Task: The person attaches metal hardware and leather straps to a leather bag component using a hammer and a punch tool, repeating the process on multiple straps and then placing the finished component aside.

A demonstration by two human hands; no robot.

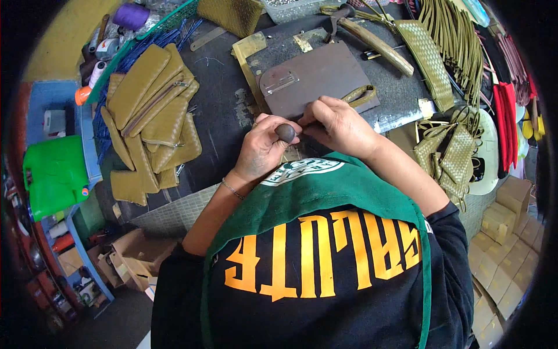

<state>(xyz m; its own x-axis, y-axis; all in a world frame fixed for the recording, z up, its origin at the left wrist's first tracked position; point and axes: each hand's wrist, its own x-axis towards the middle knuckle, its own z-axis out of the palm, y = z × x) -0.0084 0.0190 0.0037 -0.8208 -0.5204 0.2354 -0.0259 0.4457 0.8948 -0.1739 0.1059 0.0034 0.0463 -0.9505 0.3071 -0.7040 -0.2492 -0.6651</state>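
Note:
My left hand (259,148) is closed around a tool with a dark rounded knob (285,133); the rest of the tool is hidden, so its kind is unclear. Close beside it, my right hand (342,127) has its fingers pinched together, and what lies between them cannot be made out. Both hands are at the near edge of a brown flat board (317,72). An olive strap loop (361,93) lies on the board just beyond my right hand. A small metal piece (283,81) rests on the board's left part.
Olive woven pouches (154,110) are piled at the left of the dark table. A wooden-handled hammer (375,45) lies beyond the board. On the right are a woven olive strip (427,64), hanging thin straps (456,41) and a white tray (488,154) beside woven pieces.

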